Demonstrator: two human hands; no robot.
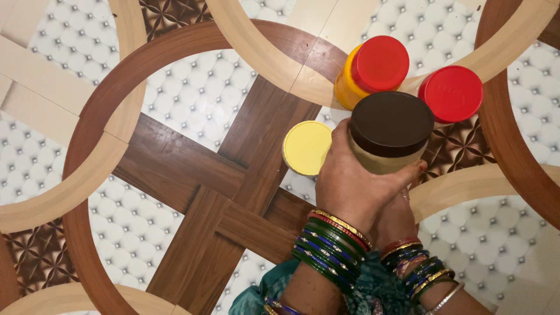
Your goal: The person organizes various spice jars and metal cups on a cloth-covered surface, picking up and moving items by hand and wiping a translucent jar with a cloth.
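Left hand (350,184) wrapped around the near side of a beige jar with a dark brown lid (392,123), fingers curled and pressed against the jar wall, thumb side toward the lid rim. Right hand (396,219) tucked beneath and behind the left, mostly hidden; fingertips visible at the jar's lower right edge, closed against it. Exact grip of the right hand not fully discernible. Jar held upright, raised toward the camera, above the patterned surface; contact with the surface not determinable.

Green, blue, red and gold bangles (332,242) stacked on both wrists. Teal sleeve fabric (373,291) at the bottom edge.

Just beyond the held jar: yellow jar with a red lid (379,63), upright, partly overlapped by the brown lid. To its right, a second red-lidded container (450,93), seen from the top, body hidden. To the left of the held jar, a pale yellow-lidded container (306,147), partly covered by the left hand.

All standing on a patterned floor (175,163) with wood-look arcs, a dark wood-look cross and white quilted-look panels.
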